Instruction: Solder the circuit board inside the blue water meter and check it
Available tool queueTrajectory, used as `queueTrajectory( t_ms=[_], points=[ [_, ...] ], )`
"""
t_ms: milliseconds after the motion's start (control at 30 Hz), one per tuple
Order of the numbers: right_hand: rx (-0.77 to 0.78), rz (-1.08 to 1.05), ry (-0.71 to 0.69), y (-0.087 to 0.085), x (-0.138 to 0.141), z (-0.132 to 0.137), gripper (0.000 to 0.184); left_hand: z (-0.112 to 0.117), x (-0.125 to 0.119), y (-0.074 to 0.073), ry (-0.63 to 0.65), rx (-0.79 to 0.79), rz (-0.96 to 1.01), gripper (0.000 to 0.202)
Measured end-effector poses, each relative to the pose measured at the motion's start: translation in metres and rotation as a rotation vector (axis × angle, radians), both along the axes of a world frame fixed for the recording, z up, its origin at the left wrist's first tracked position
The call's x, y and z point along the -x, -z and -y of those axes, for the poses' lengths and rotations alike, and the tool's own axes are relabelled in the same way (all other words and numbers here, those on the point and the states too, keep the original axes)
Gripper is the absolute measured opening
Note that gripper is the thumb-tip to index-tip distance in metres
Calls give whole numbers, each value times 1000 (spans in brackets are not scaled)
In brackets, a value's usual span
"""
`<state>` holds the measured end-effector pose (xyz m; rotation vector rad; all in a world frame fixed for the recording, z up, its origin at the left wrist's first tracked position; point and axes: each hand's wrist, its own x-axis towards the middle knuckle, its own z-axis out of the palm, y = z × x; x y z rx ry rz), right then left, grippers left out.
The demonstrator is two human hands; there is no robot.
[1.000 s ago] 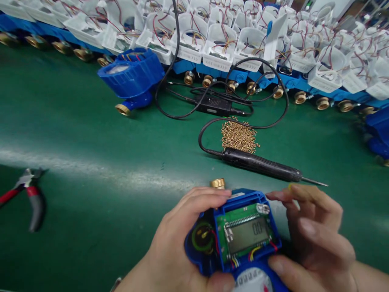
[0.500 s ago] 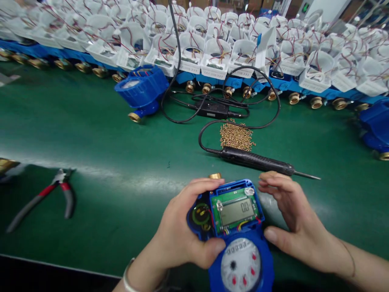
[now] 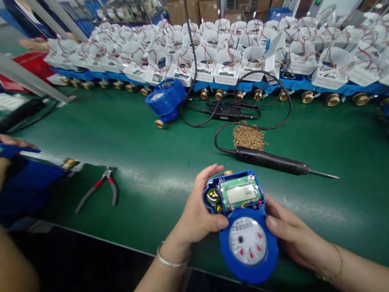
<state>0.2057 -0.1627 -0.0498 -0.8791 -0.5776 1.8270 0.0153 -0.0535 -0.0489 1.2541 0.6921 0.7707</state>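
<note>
A blue water meter (image 3: 243,223) with an open top lies low in the middle, showing a green circuit board with an LCD and a white dial below it. My left hand (image 3: 199,209) grips its left side, fingers over the top edge and thumb by the dial. My right hand (image 3: 288,233) holds its right side, thumb on the dial's rim. A black electric screwdriver (image 3: 273,164) lies just beyond the meter, next to a pile of brass screws (image 3: 249,137).
Rows of white-topped meters (image 3: 227,61) line the far side of the green mat (image 3: 136,134). A lone blue meter (image 3: 165,99), a black power adapter (image 3: 227,111) and red-handled pliers (image 3: 100,187) lie about. Another person's hand (image 3: 12,142) holds a blue part at far left.
The view has pulled back and tilted up. The meter has come toward me, its dial now fully in view. My right hand has slid from the top corner down to the dial's side.
</note>
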Motion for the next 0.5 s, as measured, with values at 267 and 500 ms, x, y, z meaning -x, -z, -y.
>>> queueTrajectory(
  t_ms=[267, 500],
  points=[
    [120, -18, 94, -1, 11, 4, 60, 45, 11, 17, 12, 314, 169, 82],
    [106, -4, 152, 1, 18, 11, 64, 50, 10, 16, -13, 362, 273, 82]
  ],
)
